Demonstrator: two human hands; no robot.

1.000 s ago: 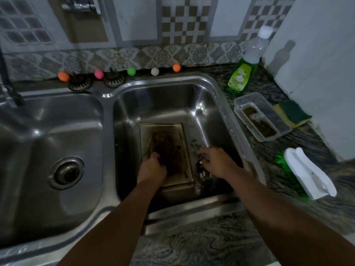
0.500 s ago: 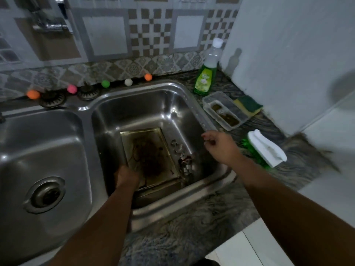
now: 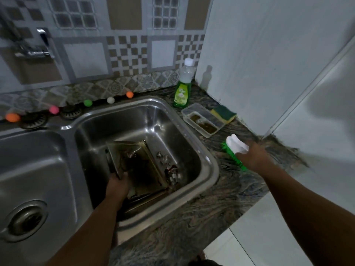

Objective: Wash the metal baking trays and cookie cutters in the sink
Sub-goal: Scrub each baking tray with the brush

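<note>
- Gripping the near edge of the dirty baking tray (image 3: 132, 162), the left hand (image 3: 117, 186) tilts it up inside the sink (image 3: 192, 135); its fingers curl round the rim.
- Cookie cutters (image 3: 169, 169) lie on the sink floor beside the tray.
- On the worktop (image 3: 192, 223), the right hand (image 3: 253, 156) covers the scrubbing brush (image 3: 235, 147); I cannot tell whether its fingers grip. Scrubbing seems next, which calls for a firm hold.

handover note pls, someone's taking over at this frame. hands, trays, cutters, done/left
Left hand: grips the near edge of the dirty baking tray, tilted up in the right sink basin.
Right hand: on the scrub brush on the counter; grip unclear.
Cookie cutters: loose in the basin, right of the tray.
Done: nothing visibly washed.
Left: scrub the tray and cutters.
</note>
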